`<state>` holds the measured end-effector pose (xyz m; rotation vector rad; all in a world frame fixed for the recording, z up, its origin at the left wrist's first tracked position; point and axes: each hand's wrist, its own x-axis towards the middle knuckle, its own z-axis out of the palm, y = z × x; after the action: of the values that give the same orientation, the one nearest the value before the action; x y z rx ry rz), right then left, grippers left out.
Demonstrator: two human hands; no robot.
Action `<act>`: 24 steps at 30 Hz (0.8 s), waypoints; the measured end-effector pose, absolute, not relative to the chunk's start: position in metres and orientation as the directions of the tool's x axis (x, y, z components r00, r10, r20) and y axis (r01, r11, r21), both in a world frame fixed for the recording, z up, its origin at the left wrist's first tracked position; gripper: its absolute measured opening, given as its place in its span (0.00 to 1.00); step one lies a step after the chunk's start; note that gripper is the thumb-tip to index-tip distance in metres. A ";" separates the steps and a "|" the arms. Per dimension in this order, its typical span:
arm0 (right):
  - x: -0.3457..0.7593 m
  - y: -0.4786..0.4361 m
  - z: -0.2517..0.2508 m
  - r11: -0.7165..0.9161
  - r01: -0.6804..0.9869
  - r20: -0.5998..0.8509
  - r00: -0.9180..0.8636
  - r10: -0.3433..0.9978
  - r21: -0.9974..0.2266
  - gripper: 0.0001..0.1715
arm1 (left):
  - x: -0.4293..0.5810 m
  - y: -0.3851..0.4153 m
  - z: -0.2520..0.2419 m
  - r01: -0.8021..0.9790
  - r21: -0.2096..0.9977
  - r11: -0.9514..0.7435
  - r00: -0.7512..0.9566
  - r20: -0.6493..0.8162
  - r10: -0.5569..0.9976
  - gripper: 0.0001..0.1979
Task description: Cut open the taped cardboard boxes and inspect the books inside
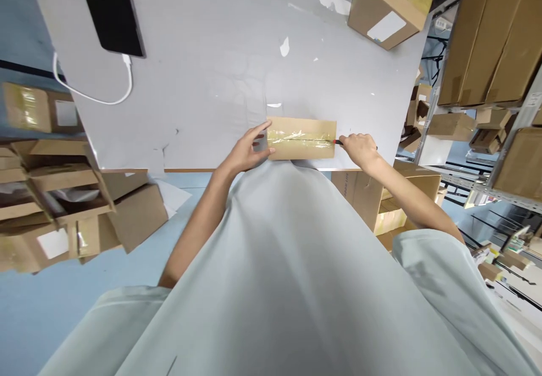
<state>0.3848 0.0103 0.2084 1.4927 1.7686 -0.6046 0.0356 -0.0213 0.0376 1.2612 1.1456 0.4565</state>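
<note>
A small cardboard box (301, 153) lies at the table's front edge against my shirt, clear yellowish tape (288, 135) running along its top. My left hand (249, 149) grips the box's left end, with a finger at the far corner and the thumb at the near one. In the closed fingers of my right hand (359, 149) is a slim black tool with a red tip, which looks like a box cutter (337, 141). Its tip meets the right end of the tape, where a thin dark line runs along the middle. Most of the tool is hidden by the hand.
On the grey-white table (190, 82) a black phone (112, 12) lies with a white cable (105, 102). A taped box (392, 3) stands at the back right. Opened boxes (63, 189) are piled at left; an open carton (381, 195) stands below my right arm, near shelves (474, 175).
</note>
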 end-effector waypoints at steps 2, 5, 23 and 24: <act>0.406 0.006 0.207 0.192 0.975 -0.764 -0.039 0.645 0.112 0.27 | 0.039 -0.022 0.040 0.307 0.894 0.325 0.394 -0.431 0.812 0.50; 0.430 0.002 0.207 0.154 0.983 -0.751 -0.026 0.660 0.101 0.25 | 0.042 -0.024 0.042 0.317 0.884 0.343 0.365 -0.448 0.816 0.50; 0.379 -0.069 0.071 -0.759 0.183 -0.752 0.122 0.648 -0.624 0.33 | -0.019 -0.034 0.026 0.433 0.785 0.443 0.048 -0.511 0.858 0.43; 0.372 -0.069 0.075 -0.734 0.173 -0.724 0.128 0.678 -0.657 0.34 | -0.020 -0.034 0.021 0.430 0.782 0.452 0.032 -0.513 0.858 0.44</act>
<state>0.3718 -0.0689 0.0753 2.6336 1.0807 -2.1595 -0.0205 -0.0335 0.0208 1.1534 1.5887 0.4798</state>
